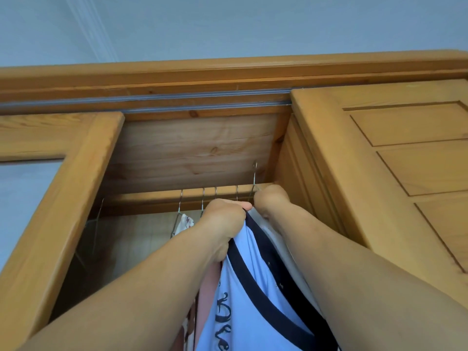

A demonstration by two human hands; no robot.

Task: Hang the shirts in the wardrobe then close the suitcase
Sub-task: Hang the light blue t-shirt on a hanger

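Observation:
Both my arms reach up into the open pine wardrobe [197, 145]. My left hand [222, 219] grips the top of a light blue shirt [253, 287] with a dark navy neckband and dark lettering. My right hand [271, 198] is curled round the neck of a wire hanger [254, 178], whose hook rises above the wooden rail [157, 198]. Several other wire hangers hook over that rail to the left, one carrying a floral garment [183, 222]. A pink garment [206, 292] hangs below my left forearm. The suitcase is out of view.
A sliding door frame [76, 188] stands at the left and a panelled sliding door [405, 153] at the right, leaving a narrow opening between them. The door track [177, 102] runs overhead. An empty wire hanger [97, 221] hangs far left on the rail.

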